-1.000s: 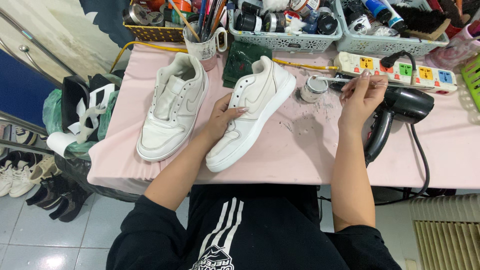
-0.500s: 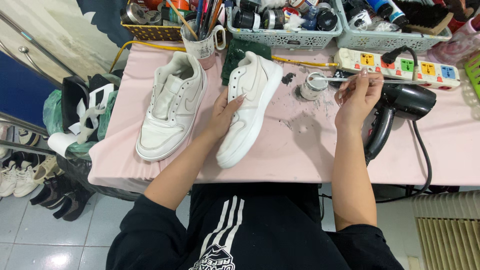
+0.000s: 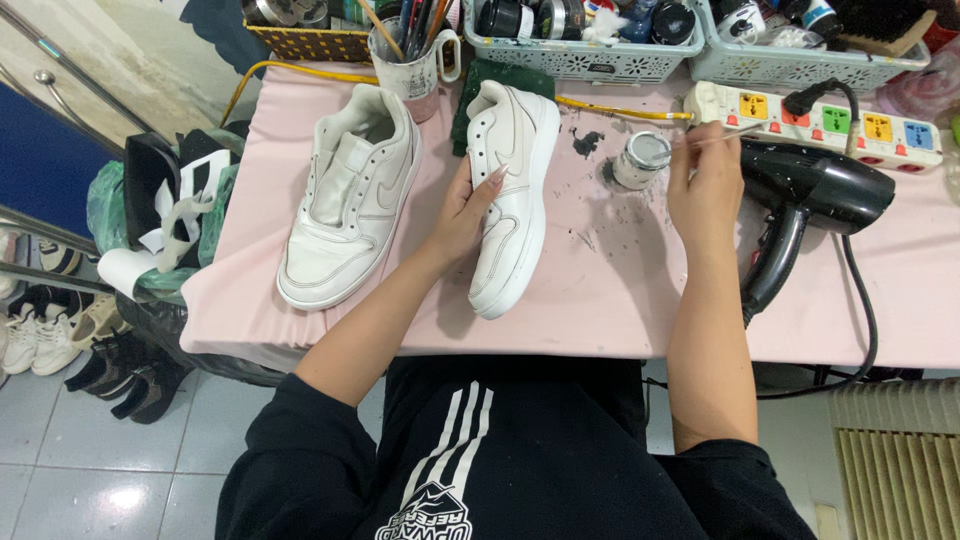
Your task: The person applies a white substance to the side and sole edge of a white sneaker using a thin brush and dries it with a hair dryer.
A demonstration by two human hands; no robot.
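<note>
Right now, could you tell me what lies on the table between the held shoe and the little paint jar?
In the head view, only bare pink table with dark paint smudges lies between the shoe and the jar.

Left of the jar (image 3: pixel 641 160) lie two sneakers (image 3: pixel 513 190) (image 3: pixel 352 192); right, the hairdryer (image 3: pixel 808 198); behind it, baskets (image 3: pixel 585 52).

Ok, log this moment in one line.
left hand: grips white sneaker | right hand: holds brush over small jar | hair dryer: idle
</note>
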